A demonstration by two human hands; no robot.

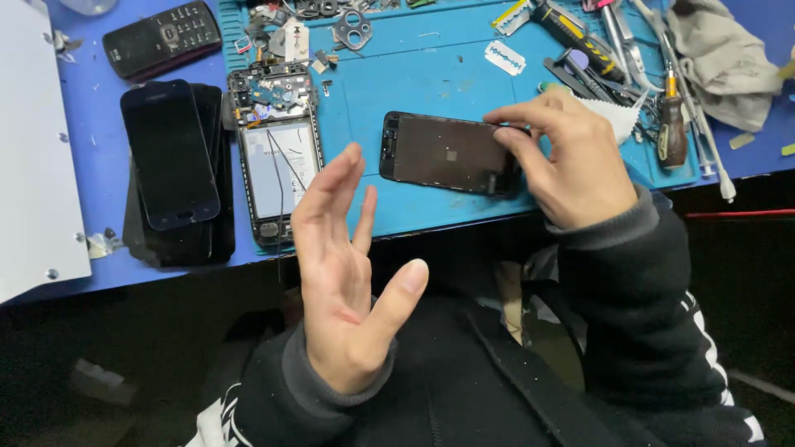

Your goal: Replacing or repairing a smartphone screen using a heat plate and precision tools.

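Note:
A black phone screen panel (443,153) lies flat on the teal work mat (414,74). My right hand (567,161) rests at the panel's right end, thumb and forefinger pinching that edge. My left hand (344,265) hovers open above the mat's front edge, palm turned toward the right and fingers spread, holding nothing. An opened phone body (277,157) with bare circuit board and white battery lies to the left of my left hand.
A stack of dark screens (170,153) and an old keypad phone (161,37) sit on the blue table at left. A razor blade (505,58), screwdrivers (671,124), tweezers and a grey cloth (720,58) crowd the right. A white panel (33,165) borders the left.

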